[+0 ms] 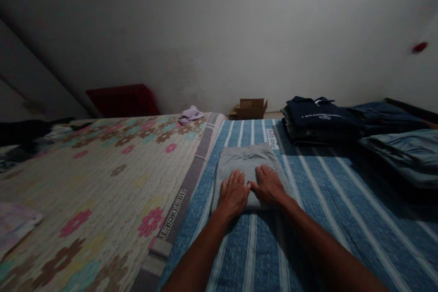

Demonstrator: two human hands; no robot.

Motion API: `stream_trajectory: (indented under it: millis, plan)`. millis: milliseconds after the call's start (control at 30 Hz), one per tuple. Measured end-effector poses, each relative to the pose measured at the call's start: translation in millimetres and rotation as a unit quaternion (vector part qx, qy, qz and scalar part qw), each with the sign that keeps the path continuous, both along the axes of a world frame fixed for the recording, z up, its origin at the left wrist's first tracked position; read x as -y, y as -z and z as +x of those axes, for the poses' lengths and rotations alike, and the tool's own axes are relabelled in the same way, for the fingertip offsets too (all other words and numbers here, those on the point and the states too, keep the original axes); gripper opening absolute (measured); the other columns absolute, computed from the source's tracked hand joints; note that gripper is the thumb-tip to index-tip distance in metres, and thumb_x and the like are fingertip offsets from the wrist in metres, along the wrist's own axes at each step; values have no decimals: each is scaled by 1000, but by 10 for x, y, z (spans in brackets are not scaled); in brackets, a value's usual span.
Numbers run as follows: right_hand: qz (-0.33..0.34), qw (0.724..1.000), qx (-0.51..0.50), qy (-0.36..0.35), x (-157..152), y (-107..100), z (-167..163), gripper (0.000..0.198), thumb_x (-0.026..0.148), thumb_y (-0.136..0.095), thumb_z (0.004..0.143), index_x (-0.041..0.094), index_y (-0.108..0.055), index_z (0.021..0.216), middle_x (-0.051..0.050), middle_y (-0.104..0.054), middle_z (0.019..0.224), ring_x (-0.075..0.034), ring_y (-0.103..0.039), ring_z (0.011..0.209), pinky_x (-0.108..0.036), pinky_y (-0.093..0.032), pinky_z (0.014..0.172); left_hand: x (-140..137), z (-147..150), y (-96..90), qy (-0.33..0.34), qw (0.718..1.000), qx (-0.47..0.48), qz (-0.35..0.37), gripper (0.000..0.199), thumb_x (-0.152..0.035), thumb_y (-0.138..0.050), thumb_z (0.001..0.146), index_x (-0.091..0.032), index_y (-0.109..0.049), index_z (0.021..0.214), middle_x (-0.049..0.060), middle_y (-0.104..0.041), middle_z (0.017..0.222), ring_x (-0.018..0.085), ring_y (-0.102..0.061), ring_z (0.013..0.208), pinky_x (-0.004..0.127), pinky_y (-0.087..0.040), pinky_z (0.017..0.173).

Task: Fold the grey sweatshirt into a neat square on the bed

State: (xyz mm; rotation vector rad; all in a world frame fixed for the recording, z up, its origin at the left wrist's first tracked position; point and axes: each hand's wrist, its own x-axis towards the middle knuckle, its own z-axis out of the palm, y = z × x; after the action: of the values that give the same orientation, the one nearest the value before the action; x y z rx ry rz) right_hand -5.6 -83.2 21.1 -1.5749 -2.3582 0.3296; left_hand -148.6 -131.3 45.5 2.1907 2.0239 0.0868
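Note:
A folded grey garment lies flat on the blue striped bed cover in front of me. Its exact kind is hard to tell; a small dark print shows near its far edge. My left hand rests palm down on the left part of the garment, fingers stretched out. On the right part, my right hand lies flat with its fingers extended. The two thumbs meet or nearly meet in the middle. Neither hand grips anything.
At the right are a stack of dark folded clothes and a pile of lighter folded clothes. A flowered mat covers the left side, with a lilac cloth on it. Behind stand a cardboard box and a red object.

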Motion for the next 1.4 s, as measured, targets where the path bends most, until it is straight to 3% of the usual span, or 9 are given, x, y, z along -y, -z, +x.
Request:
stream_trajectory:
  millis: [267,567,833,1067,1267,1400]
  plan:
    - [-45,999,-8,25,39,-29,-8,64,54,-35,90,13,-37,140,-17,-30,149,-34,-20,138,-52,-13,109,13,-48,105,0,1000,-16,11,54,-40,-19,97,-17,-27,145,10,-19,154,24,-12,143,49,-15,112]
    - [-66,997,-5,36,46,-59,-31,64,53,-34,91,15,-35,142,-15,-27,151,-34,-17,139,-57,-10,108,23,-49,117,10,999,-42,25,56,-42,-23,95,-17,-29,145,10,-20,154,26,-14,142,52,-17,112]
    - [-54,997,19,43,-13,-229,-16,56,50,-30,92,17,-42,136,-14,-35,147,-32,-26,136,-51,-18,107,-133,-42,-140,12,999,-8,-38,60,-44,-23,94,-16,-24,147,11,-14,155,24,-10,143,51,-14,113]
    - [-4,998,59,2,-483,-402,-181,55,46,-30,94,15,-39,139,-14,-35,147,-30,-25,136,-47,-18,108,-543,-132,-246,-12,999,-13,-33,55,-34,-22,94,-14,-26,145,11,-15,155,23,-9,143,46,-15,113]
    - [-1,998,65,10,-765,-267,-313,52,48,-34,93,18,-45,134,-16,-38,144,-34,-26,134,-52,-18,104,-762,-172,-113,-58,997,-45,-23,57,-41,-21,95,-16,-26,146,12,-13,155,26,-9,143,53,-15,111]
    - [-20,997,58,35,-791,-143,-296,58,55,-32,91,23,-39,139,-15,-32,148,-38,-21,136,-57,-14,103,-795,-196,51,-57,997,-48,5,60,-48,-20,94,-20,-26,146,10,-15,155,25,-8,143,55,-13,110]
